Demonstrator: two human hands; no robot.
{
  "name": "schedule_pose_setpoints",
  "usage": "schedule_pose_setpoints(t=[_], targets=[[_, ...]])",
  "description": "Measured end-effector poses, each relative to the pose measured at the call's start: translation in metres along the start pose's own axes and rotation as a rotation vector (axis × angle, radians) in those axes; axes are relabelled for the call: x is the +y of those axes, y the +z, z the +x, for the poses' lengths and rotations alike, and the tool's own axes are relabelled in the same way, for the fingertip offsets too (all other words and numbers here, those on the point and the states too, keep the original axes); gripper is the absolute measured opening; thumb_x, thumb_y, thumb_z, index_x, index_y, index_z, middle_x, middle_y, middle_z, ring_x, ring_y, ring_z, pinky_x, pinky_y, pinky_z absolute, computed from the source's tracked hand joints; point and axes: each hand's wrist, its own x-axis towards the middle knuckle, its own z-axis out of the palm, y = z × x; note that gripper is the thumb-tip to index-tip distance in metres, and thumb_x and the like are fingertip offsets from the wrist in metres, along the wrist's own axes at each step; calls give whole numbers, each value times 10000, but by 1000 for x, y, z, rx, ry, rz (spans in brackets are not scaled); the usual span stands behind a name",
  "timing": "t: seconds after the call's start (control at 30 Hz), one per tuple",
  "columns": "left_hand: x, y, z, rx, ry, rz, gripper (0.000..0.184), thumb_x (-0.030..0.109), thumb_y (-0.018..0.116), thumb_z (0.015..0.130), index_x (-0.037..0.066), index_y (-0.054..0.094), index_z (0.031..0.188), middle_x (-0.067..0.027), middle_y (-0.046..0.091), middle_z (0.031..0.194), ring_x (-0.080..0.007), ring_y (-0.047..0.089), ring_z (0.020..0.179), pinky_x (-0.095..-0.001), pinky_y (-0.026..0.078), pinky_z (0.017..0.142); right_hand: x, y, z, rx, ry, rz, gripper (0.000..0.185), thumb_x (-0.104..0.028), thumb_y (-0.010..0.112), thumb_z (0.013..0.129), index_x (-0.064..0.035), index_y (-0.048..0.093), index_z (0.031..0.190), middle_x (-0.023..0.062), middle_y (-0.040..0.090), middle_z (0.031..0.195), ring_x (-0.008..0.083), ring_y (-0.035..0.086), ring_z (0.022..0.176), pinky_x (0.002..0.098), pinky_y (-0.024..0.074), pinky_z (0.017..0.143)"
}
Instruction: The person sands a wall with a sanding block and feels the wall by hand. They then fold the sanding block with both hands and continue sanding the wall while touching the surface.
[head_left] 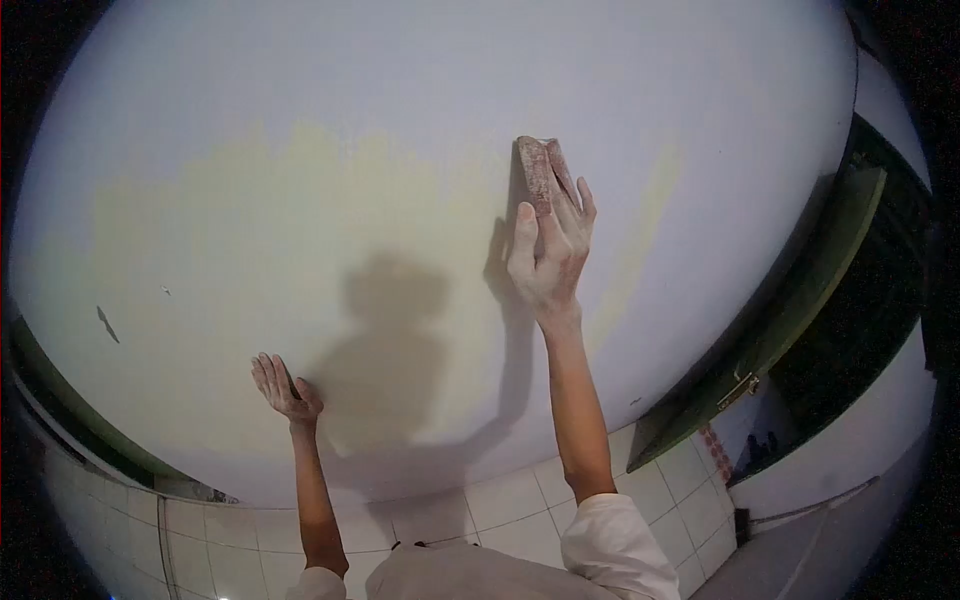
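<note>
My right hand (pixel 552 255) is raised against the wall (pixel 400 60), its fingers closed over a folded, worn reddish-brown piece of sandpaper (pixel 536 175). The sandpaper lies flat to the wall near the right edge of a large pale yellow patch (pixel 220 250). Pale dust coats the fingers. Lower and to the left, my left hand (pixel 286 388) has its fingers stretched out and holds nothing; whether its palm touches the wall I cannot tell. My shadow falls on the wall between the two hands.
To the right stands a green door (pixel 760 330) with a metal latch (pixel 738 390), ajar beside a dark opening. White floor tiles (pixel 510 500) run along the wall's foot. Dark chips (pixel 107 325) mark the wall at left, and a narrow yellow streak (pixel 640 240) runs right of my hand.
</note>
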Motion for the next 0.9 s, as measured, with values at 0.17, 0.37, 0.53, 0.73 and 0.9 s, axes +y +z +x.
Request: schedule_pose_setpoints(t=[0.17,0.37,0.53,0.73,0.9], targets=[[10,2,1,-9,20,-5,540,250,429,1028,-83,502,1446,-290,453,1533,-494,354,1466,-623,233,1197,8,7,-7,-21,-48,-24,446,-132,459,1020,-37,564,1443,190,592,1444,277,491,1425,547,192,1226],[1,4,0,21,35,-6,542,245,435,1023,-92,502,1442,-294,464,1523,-499,357,1463,-619,240,1196,4,28,-10,-4,-46,3,446,-112,504,993,-52,581,1429,187,604,1430,277,483,1430,546,193,1230],[1,3,1,23,33,1,543,243,435,1020,-96,501,1440,-299,471,1514,-504,361,1458,-617,245,1193,4,34,-9,22,-73,-57,515,-105,574,972,-56,511,1480,109,571,1489,253,480,1434,547,165,1240],[4,4,0,12,31,-2,537,225,446,1015,-96,499,1442,-300,460,1523,-505,357,1460,-613,245,1196,-2,35,12,-22,-11,-93,530,-146,564,996,-41,474,1507,81,481,1570,267,477,1433,601,148,1231],[0,6,-3,18,35,-5,530,206,451,1006,-93,501,1442,-289,450,1536,-496,349,1468,-616,236,1200,-2,40,48,2,-31,-170,518,-192,551,1009,-37,482,1498,62,416,1614,268,469,1437,706,78,1208]])
